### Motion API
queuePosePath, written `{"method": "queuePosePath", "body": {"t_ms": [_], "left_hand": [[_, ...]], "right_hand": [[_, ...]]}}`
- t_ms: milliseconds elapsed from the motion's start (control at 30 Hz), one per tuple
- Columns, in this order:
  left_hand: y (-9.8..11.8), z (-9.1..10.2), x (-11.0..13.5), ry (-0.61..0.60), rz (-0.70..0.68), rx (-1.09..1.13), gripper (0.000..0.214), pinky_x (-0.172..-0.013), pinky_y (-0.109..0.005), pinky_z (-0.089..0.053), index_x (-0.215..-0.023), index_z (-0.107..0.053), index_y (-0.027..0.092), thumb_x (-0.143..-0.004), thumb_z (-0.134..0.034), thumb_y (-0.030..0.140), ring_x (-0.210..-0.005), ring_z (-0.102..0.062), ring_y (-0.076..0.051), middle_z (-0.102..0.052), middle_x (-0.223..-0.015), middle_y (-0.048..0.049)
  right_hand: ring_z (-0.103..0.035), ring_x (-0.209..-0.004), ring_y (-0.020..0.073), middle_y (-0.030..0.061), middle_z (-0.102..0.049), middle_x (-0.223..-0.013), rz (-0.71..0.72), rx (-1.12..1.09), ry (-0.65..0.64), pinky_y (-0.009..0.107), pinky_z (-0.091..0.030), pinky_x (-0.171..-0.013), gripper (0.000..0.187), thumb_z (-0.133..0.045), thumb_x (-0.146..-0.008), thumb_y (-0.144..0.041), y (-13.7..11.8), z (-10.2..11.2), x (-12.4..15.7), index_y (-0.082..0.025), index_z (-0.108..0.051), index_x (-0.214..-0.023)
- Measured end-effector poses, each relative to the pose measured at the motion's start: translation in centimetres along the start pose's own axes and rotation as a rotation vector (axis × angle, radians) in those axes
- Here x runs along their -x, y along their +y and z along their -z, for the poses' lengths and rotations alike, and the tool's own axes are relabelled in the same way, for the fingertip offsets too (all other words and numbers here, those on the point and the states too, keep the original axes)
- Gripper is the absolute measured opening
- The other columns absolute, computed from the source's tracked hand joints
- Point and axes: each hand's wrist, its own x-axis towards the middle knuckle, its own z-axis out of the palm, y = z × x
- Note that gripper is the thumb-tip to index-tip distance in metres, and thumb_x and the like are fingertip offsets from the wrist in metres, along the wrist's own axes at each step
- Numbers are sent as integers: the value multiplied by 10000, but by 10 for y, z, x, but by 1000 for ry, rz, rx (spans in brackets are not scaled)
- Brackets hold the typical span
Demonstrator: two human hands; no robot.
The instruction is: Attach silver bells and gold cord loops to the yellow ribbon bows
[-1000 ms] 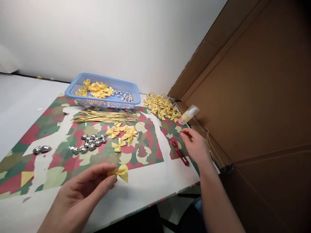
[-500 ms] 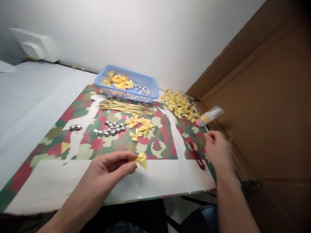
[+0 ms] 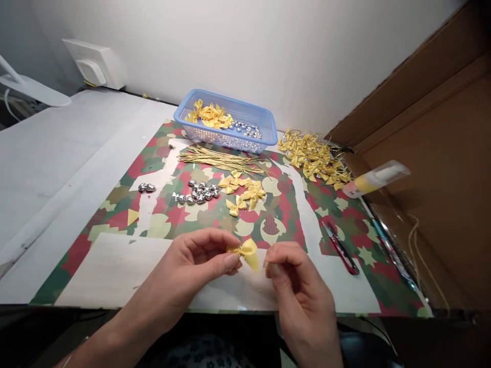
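Note:
My left hand (image 3: 199, 263) pinches a small yellow ribbon bow (image 3: 245, 252) between thumb and forefinger, just above the table's front edge. Beside the bow, my right hand (image 3: 295, 286) has its fingertips pinched together; what they hold is too small to make out. Further back on the patterned paper lie several loose yellow bows (image 3: 241, 190), a cluster of silver heart beads (image 3: 199, 192) and a bundle of gold cords (image 3: 222, 160).
A blue basket (image 3: 264, 134) with bows and silver beads stands at the back. A pile of bows with gold loops (image 3: 316, 158), a glue bottle (image 3: 374, 179) and red snips (image 3: 341, 249) lie to the right, beside a cardboard wall (image 3: 441, 168).
My right hand has come back from the snips and glue at the right to the bow at the front. The view has swung left. My left hand still holds the bow.

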Motion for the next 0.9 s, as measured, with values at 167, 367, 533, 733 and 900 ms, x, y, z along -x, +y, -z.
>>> {"method": "queuePosePath", "body": {"t_ms": [167,367,533,733,900], "left_hand": [[-3,1,-1,-33,-6,-20,88,-705,-187,-553,-829,-825,243,-782,-887,286,-725,-675,-128,-782,-791,12],[-5,4,1,-32,-16,-17,82,-731,-176,-554,-867,-817,257,-820,-870,297,-764,-691,-126,-773,-805,22],[-11,8,-3,-74,-43,-29,60,-739,-155,-546,-891,-807,271,-854,-843,302,-772,-689,-111,-769,-809,40],[-9,6,-3,-96,-42,-48,56,-736,-167,-541,-873,-808,255,-861,-834,303,-777,-679,-123,-764,-807,26],[-8,6,-2,-118,-46,-35,53,-727,-162,-530,-865,-811,255,-861,-833,302,-763,-665,-115,-758,-804,25]], "right_hand": [[-570,-811,138,-7,-588,-876,-21,92,-28,219,-465,-702,147,-565,-1021,-188,8,11,-11,-253,-620,-901],[-524,-683,130,-18,-553,-783,-77,144,-89,240,-416,-605,180,-536,-1034,-224,6,8,-3,-233,-600,-867],[-526,-709,139,-11,-551,-798,-69,140,-123,254,-407,-620,183,-520,-1039,-211,5,2,5,-234,-609,-881],[-564,-743,141,-2,-590,-830,-24,96,-127,253,-439,-657,169,-514,-1033,-180,4,-4,4,-239,-613,-910],[-579,-751,148,2,-612,-846,-8,78,-116,252,-450,-659,166,-519,-1023,-167,4,-4,3,-249,-634,-935]]}}
